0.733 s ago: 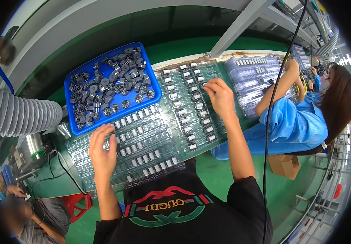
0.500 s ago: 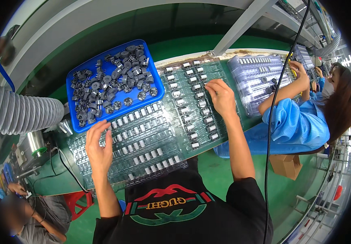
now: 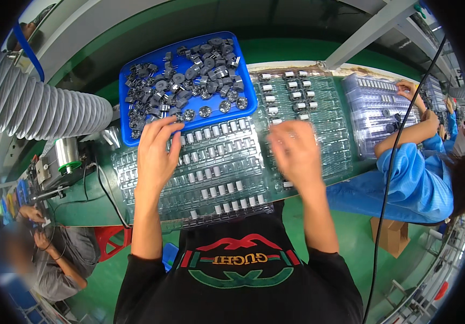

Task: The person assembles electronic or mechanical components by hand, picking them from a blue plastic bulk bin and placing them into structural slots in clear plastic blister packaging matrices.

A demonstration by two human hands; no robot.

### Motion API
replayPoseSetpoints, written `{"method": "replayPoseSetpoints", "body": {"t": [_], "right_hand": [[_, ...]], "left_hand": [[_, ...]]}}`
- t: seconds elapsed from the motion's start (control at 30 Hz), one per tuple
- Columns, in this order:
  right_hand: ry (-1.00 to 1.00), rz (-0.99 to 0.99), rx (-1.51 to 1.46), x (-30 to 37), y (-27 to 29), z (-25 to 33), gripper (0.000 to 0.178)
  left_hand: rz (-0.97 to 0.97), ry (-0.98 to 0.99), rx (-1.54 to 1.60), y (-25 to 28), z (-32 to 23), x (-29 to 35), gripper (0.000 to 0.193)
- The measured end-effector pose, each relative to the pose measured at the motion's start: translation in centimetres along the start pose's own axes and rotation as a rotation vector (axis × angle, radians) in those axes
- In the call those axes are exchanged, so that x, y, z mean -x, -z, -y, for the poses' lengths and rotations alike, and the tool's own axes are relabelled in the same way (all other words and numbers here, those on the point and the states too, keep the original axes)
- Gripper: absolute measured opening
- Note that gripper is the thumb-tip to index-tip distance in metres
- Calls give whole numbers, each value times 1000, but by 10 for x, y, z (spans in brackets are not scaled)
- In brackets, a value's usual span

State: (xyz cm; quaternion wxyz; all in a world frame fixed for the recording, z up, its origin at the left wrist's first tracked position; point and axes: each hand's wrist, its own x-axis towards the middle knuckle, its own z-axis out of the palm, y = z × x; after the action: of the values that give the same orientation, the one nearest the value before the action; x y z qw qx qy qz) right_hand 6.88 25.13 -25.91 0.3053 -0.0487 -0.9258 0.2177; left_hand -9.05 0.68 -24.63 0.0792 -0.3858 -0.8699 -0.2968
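My left hand (image 3: 157, 156) hovers over the far left part of a clear plastic blister tray (image 3: 181, 202), with its fingertips at the near rim of a blue bin (image 3: 189, 128). Its fingers are bent, the thumb stands apart, and nothing shows between them. Rows of small silver cylinders (image 3: 211, 174) sit in the blister tray. My right hand (image 3: 297, 154) is smeared by motion above a second clear tray (image 3: 329, 129), so its grip cannot be read. Silver cylinders with dark ends (image 3: 296, 95) stand there in two columns, partly hidden by that hand.
Loose dark round parts (image 3: 184, 81) with silver pieces fill the bin. A ribbed grey hose (image 3: 54, 105) and a metal device (image 3: 65, 156) are at the left. Rightward, a person in a blue sleeve (image 3: 421, 178) works at stacked trays (image 3: 370, 124). A black cable (image 3: 386, 205) hangs at the right.
The whole view has shifted. My right hand has drawn back toward me and leftward over the right tray. My left hand has moved slightly farther out, to the bin's rim.
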Motion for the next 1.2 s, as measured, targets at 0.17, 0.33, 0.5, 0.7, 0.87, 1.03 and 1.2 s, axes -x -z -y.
{"method": "replayPoseSetpoints", "body": {"t": [0.17, 0.33, 0.5, 0.7, 0.87, 1.03, 1.2], "right_hand": [[37, 237, -63, 1, -45, 50, 20], [65, 357, -59, -12, -51, 43, 19], [157, 413, -114, -15, -57, 37, 15], [220, 447, -181, -13, -56, 41, 24], [148, 492, -235, -12, -54, 38, 16], [126, 511, -266, -14, -53, 36, 8], [-65, 327, -537, -16, -45, 41, 15]], "left_hand": [[119, -107, -54, -8, 8, -35, 25], [240, -105, -59, -14, 19, -45, 30], [311, -59, -57, -15, 27, -49, 27], [373, -133, -70, -16, 35, -58, 28], [334, -155, 12, -10, 41, -64, 31], [267, 93, 293, 4, 22, -55, 30], [62, 194, 689, 8, -2, -28, 40]]}}
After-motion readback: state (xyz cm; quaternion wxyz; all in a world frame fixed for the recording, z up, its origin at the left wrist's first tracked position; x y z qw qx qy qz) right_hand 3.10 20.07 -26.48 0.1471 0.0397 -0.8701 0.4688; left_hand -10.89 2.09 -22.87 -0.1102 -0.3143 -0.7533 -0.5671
